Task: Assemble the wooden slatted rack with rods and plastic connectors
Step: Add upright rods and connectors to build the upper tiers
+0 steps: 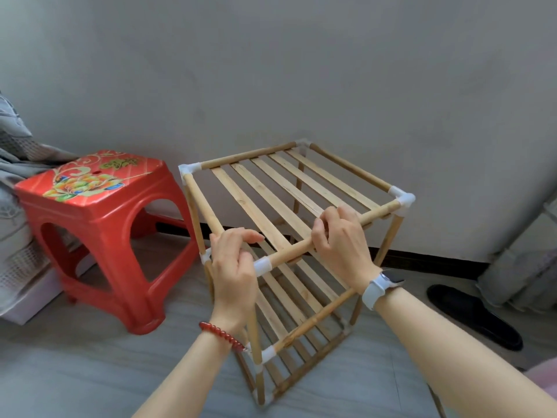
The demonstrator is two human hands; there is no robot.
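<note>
Fingers of the right hand (pixel 337 236) curl over and around the near top rod (pixel 289 251), thumb beneath, gripping it near mid-span; the hold probably steadies the top frame and bears the rod toward its corner joint. The left hand (pixel 233 267) sits at the near-left corner, its fingers loosely curled about the left side rod (pixel 205 211) just above the white plastic connector (pixel 262 266); whether they clamp the rod or merely rest on it cannot be told. Judged from this, the left hand braces the corner while the right seats the rod. The wooden rack (pixel 286 236) stands upright on the floor (pixel 90 372) against the wall, three slatted tiers already joined, so assembly appears nearly complete. A red stool (pixel 96 218) stands just to its left; a dark slipper (pixel 473 315) lies to the right.
</note>
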